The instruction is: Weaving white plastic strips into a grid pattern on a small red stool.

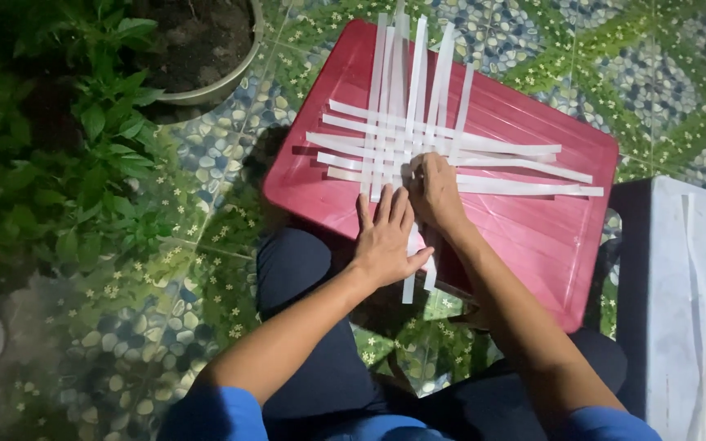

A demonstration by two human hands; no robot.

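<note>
Now we press our left hand flat, fingers spread apart, on the near ends of the white strips, which lie woven in a loose grid on the red tray. Our right hand, just beside it, has its fingers curled together onto a crossing of the strips. Green plants stand at the left, and a grey box of spare strips at the right.

The white strips are long, flat and thin, woven over and under each other into an open lattice. They lie flat on the red tray, near its far edge; several ends pass over the far and near edges.
</note>
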